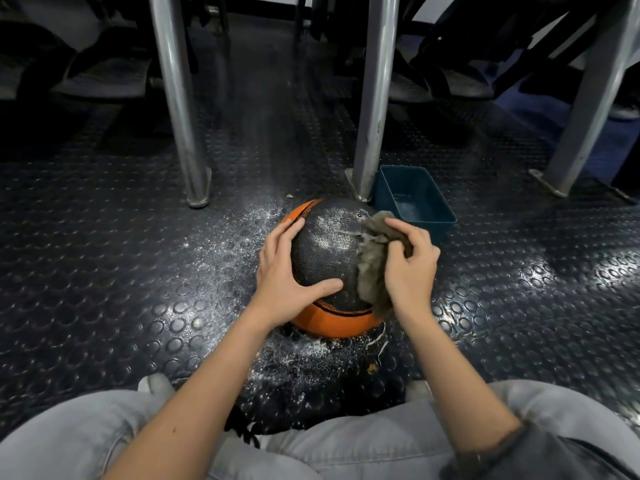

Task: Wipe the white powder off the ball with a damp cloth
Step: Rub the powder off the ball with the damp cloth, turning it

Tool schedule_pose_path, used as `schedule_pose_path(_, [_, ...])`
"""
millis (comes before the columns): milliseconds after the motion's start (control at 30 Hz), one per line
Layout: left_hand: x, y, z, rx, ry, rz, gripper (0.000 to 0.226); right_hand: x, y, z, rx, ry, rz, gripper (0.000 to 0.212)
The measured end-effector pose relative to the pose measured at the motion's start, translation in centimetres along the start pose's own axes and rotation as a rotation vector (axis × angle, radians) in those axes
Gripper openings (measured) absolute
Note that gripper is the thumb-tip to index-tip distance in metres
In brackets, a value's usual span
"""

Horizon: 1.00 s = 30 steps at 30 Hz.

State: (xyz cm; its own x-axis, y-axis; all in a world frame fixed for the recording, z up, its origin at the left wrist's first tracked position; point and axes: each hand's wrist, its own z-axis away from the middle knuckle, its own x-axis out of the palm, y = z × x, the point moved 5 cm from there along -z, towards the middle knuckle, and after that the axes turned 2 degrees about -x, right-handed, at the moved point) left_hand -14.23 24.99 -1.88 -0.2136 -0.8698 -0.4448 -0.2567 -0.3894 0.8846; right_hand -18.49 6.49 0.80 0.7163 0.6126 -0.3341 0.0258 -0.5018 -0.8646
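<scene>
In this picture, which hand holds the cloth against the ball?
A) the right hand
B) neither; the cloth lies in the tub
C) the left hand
A: the right hand grips the grey cloth against the right side of the ball, while the left hand rests bare on the other side.

Indoor venue with fixed seating, possibly a sports hall; exact type cannot be determined. Indicators: dark studded rubber floor [104,271]; steel posts [176,98] standing on base plates [547,183]; seat-like surfaces [104,81] behind the posts.
</scene>
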Motion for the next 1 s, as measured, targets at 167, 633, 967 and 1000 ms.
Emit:
schedule_pose_path(167, [0.2, 0.2, 0.2, -0.015, -0.006, -0.015, 0.102, -0.5, 6.2, -0.6, 0.525, 0.154, -0.167, 0.032])
schedule_pose_path(633, [-0.5, -0.3, -0.1, -0.005, -0.035, -0.004, 0.100, -0.5, 4.2, -0.1, 0.329, 0.053, -0.094, 0.040])
schedule_pose_path(967, [0.1, 0.1, 0.0, 0.016, -0.091, -0.046, 0.095, 0.2, 2.1, -6.6, 0.156, -0.262, 0.005, 0.045])
schedule_pose_path(1000, [0.1, 0.1, -0.1, 0.021, -0.099, -0.049, 0.095, 0.2, 2.3, -6.6, 0.162, -0.275, 0.025, 0.045])
